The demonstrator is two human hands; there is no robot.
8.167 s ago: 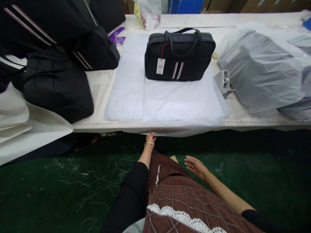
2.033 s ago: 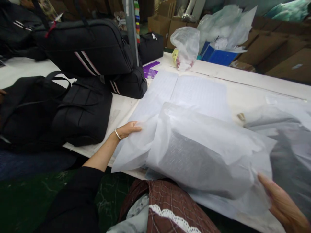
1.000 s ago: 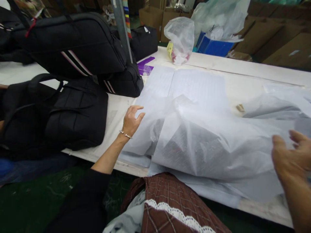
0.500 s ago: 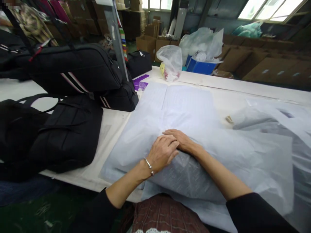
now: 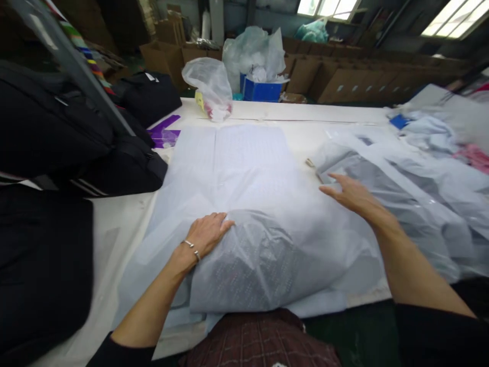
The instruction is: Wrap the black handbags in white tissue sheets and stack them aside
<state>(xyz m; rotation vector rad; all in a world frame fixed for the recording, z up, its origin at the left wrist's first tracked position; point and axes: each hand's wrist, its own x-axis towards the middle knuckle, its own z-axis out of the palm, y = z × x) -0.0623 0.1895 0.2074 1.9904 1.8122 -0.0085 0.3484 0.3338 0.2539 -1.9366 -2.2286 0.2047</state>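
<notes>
The left hand (image 5: 208, 235) lay on the near translucent plastic (image 5: 260, 265), grip loosely spread; the right hand (image 5: 353, 196), grip spread, was near the right-hand wrapped bundle (image 5: 405, 199).

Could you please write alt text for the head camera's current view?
A person's left hand rests on a translucent sack with something dark inside, on a white table; the open right hand is by grey plastic. Black bags crowd the picture's left.
</notes>
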